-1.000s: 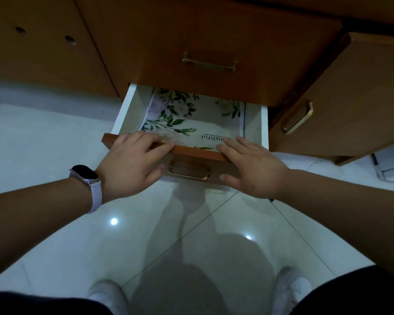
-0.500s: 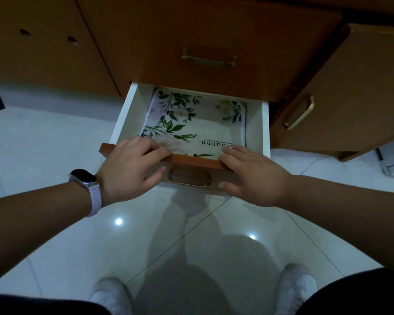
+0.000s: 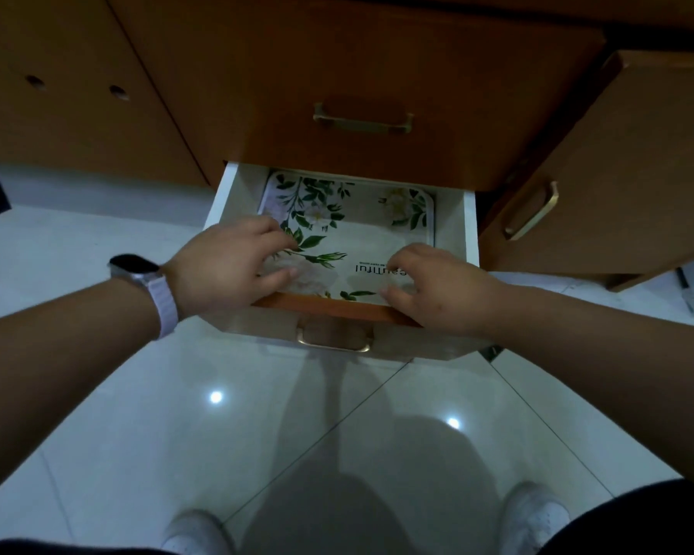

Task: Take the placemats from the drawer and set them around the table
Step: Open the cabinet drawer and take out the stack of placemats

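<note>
- Drawer (image 3: pixel 470 230): it stands pulled out from the cabinet (image 3: pixel 377 66), with its front edge under both wrists. It should be left fully extended so the stack clears the drawer above when lifted.
- Placemats (image 3: pixel 357 230): they lie flat inside the drawer, floral print up, and fill most of its floor. Raise the near edge first, then draw the stack toward the body and upward, keeping it level so the lower mats do not slide off.
- Left hand (image 3: pixel 233 266) and right hand (image 3: pixel 437 286): each rests on a near corner of the top mat, fingers bent, thumb close to the front edge. Work the fingertips under the whole stack, not the top sheet alone, and keep the grip symmetrical.
- Table: not in view, so its direction and the seat positions cannot be judged.
- Stack depth: only the top mat shows, with a second edge hinted at the far left. The count is unknown.
- Grip state: blur at the fingertips hides whether either hand already pinches the mat edge; this cannot be told.
- Printed lettering: partly covered by the right hand.
</note>
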A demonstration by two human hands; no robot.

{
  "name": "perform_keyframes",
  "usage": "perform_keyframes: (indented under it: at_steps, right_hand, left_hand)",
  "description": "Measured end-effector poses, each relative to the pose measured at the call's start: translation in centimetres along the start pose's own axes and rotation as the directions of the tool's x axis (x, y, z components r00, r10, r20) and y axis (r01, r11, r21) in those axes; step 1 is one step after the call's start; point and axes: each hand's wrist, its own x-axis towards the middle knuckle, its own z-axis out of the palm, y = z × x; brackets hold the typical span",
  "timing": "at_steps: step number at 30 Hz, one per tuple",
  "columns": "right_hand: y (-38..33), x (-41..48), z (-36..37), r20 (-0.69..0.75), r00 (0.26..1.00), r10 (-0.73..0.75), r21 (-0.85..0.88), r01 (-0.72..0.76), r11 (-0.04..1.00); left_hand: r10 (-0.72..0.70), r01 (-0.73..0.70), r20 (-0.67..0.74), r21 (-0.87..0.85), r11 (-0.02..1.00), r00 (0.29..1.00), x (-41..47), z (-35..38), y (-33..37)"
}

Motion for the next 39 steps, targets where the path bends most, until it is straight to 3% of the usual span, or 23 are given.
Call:
perform_keyframes:
  at_steps: [7,12,17,20,23,28,33,35,37,39]
  right_hand:
    - [0.1,2.1,-0.8,0.145,0.969,0.199,0.015,-0.203,0.979]
    - [-0.9,3.8,-0.5,0.354,0.875,0.329,0.014,-0.357,0.934]
    - [-0.5,4.4,1.1,0.382,0.807,0.451,0.101,-0.522,0.847]
    - [0.0,4.7,1.9,0.329,0.768,0.549,0.245,-0.631,0.736]
    - [0.1,4.6,2.3,0.262,0.766,0.587,0.374,-0.641,0.67]
    - [0.2,3.9,2.2,-0.081,0.817,0.571,0.615,-0.411,0.674]
    - [-1.0,3.9,1.0,-0.151,0.792,0.592,0.696,-0.34,0.632]
    - [-1.4,4.3,0.3,-0.115,0.761,0.639,0.771,-0.337,0.54]
    - [-1.7,4.5,-0.4,0.043,0.706,0.707,0.901,-0.333,0.278]
    - [-1.5,4.3,-0.9,0.229,0.711,0.664,0.947,-0.321,0.016]
  left_hand:
    - [-0.049,0.037,0.27,0.047,0.998,0.962,3.6,0.1,-2.4]
    - [-0.136,0.144,0.18,-0.034,0.989,0.974,3.4,1.7,-2.0]
    - [-0.186,0.189,0.04,-0.118,0.975,0.982,2.4,2.4,-1.9]
    - [-0.181,0.181,0.011,-0.128,0.975,0.983,2.2,2.4,-1.9]
    - [-0.176,0.175,0.005,-0.139,0.975,0.984,2.1,2.5,-1.9]
    - [-0.185,0.18,-0.018,-0.162,0.97,0.983,1.9,2.5,-2.0]
    - [-0.19,0.183,-0.021,-0.174,0.968,0.982,1.9,2.2,-1.8]
    - [-0.193,0.187,-0.019,-0.181,0.966,0.981,1.8,2.0,-1.7]
    - [-0.196,0.189,-0.019,-0.19,0.964,0.98,1.7,1.9,-1.6]
    - [-0.199,0.191,-0.021,-0.196,0.962,0.98,1.6,1.7,-1.6]
